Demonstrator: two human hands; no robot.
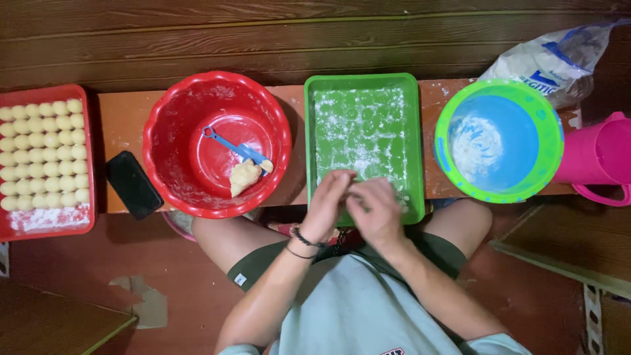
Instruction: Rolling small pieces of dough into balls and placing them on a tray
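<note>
My two hands meet over the near edge of the green tray.

My left hand (327, 200) and my right hand (376, 209) are pressed together just above the near rim of the green tray (313, 131), which is dusted with white flour. The fingers of both are curled inward around something small between them; I cannot tell what it is, because the fingers hide it, so the grip is narrow. To the left of the green tray stands a red bowl (172, 125) with a lump of yellow dough (243, 177) and a blue scraper (233, 148) inside. Further left of it is a red tray (46, 227) full of small dough balls (43, 154). To the right of the green tray is a green-rimmed blue bowl (549, 141) with flour.
</note>
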